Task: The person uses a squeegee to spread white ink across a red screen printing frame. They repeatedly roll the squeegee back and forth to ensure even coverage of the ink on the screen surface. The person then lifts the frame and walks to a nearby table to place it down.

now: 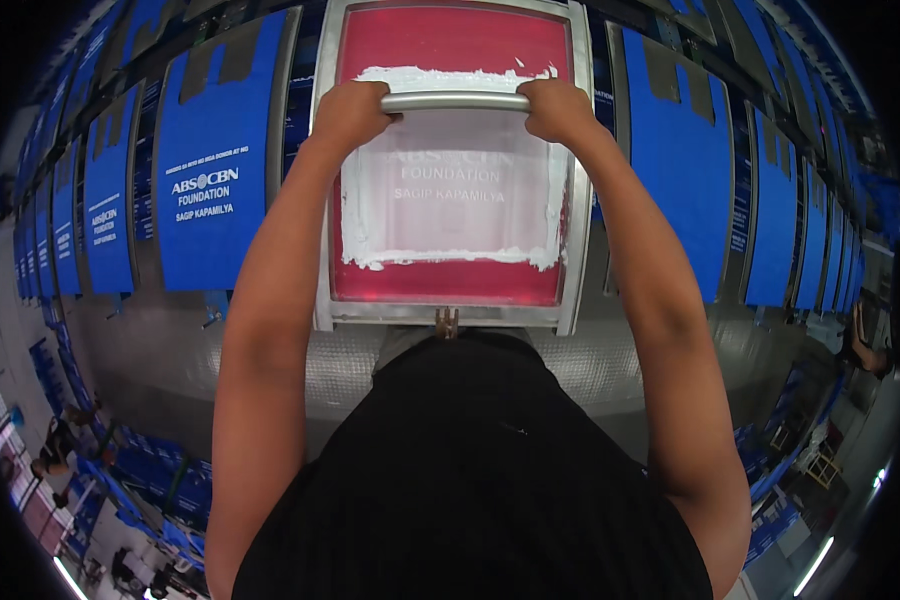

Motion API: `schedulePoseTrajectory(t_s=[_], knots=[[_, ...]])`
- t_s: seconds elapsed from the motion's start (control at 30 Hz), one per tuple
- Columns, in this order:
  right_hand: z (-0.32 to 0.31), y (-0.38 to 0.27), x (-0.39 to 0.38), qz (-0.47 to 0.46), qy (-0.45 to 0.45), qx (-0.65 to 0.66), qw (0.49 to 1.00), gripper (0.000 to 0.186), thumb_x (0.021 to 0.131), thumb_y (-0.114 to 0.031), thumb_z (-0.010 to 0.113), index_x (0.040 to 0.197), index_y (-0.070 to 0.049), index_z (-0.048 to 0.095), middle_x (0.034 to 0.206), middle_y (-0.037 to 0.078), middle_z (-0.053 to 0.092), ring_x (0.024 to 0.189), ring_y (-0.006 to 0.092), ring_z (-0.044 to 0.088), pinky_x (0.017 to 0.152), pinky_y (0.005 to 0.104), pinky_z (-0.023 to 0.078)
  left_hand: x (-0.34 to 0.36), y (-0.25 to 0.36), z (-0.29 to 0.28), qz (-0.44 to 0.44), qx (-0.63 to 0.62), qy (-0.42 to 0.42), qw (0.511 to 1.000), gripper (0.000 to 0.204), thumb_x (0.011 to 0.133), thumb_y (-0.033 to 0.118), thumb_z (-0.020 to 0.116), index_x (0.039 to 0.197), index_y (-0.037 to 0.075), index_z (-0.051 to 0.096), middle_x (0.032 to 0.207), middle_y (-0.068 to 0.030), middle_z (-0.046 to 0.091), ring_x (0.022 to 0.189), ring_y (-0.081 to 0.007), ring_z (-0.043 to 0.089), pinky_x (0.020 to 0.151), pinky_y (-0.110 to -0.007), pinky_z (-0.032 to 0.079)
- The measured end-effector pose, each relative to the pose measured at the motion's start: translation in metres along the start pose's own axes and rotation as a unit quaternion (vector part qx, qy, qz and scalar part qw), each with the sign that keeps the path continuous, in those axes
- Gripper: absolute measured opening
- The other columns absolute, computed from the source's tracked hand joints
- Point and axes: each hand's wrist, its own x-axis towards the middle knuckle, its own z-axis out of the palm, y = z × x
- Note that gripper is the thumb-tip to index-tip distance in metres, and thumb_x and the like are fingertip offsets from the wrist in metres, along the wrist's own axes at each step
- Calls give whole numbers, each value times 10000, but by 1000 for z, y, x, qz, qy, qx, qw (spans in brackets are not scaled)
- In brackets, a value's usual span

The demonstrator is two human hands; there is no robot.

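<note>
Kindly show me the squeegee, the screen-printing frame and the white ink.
Squeegee (455, 102), head view: middle of its metal bar.
Screen-printing frame (515, 315), head view: bottom rail.
White ink (364, 252), head view: lower left smear.

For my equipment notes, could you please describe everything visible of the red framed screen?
The framed screen is rectangular, with a silvery, metal-looking frame around a red sheet. Its paler central window shows faint lettering, raggedly edged with white paste. It lies between blue panels. A silvery bar, held by the left hand and right hand, spans its far part; whether bar and screen touch is unclear. A brownish bracket shows at its near edge.
</note>
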Motion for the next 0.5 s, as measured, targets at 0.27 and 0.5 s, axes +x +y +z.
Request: schedulePoseTrajectory(t_s=[0.27, 0.5], knots=[[62, -67, -192, -26, 44, 118, 992, 301, 634, -15, 620, 922, -93, 657, 813, 122, 663, 758, 305, 643, 673, 432, 495, -209, 51, 70, 63, -123, 82, 987, 380, 541, 42, 738, 911, 71, 656, 844, -108, 640, 838, -293, 611, 733, -402, 502], [31, -22, -22, 45, 14, 7, 999, 293, 698, -139, 611, 982, -156, 683, 870, 111, 694, 836, 293, 673, 699, 433, 523, -22, -9, 36, -18, -24, 38, 999, 310, 708, 266, 724, 988, 137, 703, 846, -146, 683, 812, -326, 661, 714, -427, 529]])
